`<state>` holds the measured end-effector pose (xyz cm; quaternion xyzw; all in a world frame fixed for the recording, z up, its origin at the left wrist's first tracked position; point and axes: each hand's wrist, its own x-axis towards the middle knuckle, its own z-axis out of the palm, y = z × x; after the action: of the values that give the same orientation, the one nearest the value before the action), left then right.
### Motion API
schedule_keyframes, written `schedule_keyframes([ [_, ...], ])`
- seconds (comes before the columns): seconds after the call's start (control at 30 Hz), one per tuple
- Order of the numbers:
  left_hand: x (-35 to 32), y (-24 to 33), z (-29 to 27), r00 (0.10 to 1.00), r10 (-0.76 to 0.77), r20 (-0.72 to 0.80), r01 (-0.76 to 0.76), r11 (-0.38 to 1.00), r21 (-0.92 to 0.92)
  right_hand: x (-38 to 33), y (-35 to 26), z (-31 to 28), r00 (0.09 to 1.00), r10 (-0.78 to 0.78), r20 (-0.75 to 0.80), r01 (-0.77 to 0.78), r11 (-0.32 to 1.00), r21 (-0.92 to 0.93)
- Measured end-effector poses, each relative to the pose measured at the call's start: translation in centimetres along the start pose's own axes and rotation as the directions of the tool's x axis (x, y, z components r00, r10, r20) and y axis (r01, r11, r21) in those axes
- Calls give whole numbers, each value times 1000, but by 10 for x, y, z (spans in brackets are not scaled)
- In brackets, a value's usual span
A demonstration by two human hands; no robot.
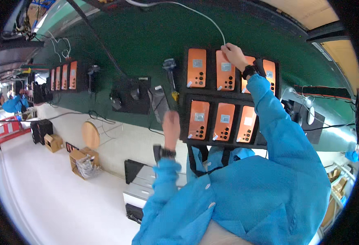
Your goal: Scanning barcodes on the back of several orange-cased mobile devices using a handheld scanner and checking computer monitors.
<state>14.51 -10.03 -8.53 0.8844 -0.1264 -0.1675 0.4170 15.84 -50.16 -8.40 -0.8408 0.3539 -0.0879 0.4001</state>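
Orange smartphones lie camera side up in two rows in a black tray (pixel 212 96) on the green bench. At the top end of the second phone (pixel 225 69) in the far row, the fingers of my right hand (pixel 234 56) are closed on the end of a white cable (pixel 206 17). Whether its plug sits in the phone is hidden by the fingers. My left hand (pixel 171 124) is smeared by motion off the tray's left side, near the bench's front edge. Its fingers cannot be made out. Nearest to it is a grey elongated device (pixel 159 103).
A handheld scanner (pixel 170 73) stands left of the tray. Further left are a black mat (pixel 132 102) with small dark devices and another tray of orange phones (pixel 72 75). A white mouse (pixel 310 116) lies right. A round stool (pixel 90 134) and cardboard boxes (pixel 81 161) stand on the floor.
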Motion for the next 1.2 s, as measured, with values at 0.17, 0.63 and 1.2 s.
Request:
schedule_keyframes([
  [0.17, 134, 4, 53, 965, 114, -235, -131, 990, -54, -2, 5, -12, 977, -155, -147, 113, 959, -258],
  [0.63, 17, 31, -31, 878, -203, 434, 357, 882, -309, -219, -12, 63, 867, -443, 227, 472, 877, -94],
  [1.2, -91, 37, -7, 816, -328, 476, 461, 866, -193, -221, -12, 79, 826, -462, 323, 554, 771, -314],
])
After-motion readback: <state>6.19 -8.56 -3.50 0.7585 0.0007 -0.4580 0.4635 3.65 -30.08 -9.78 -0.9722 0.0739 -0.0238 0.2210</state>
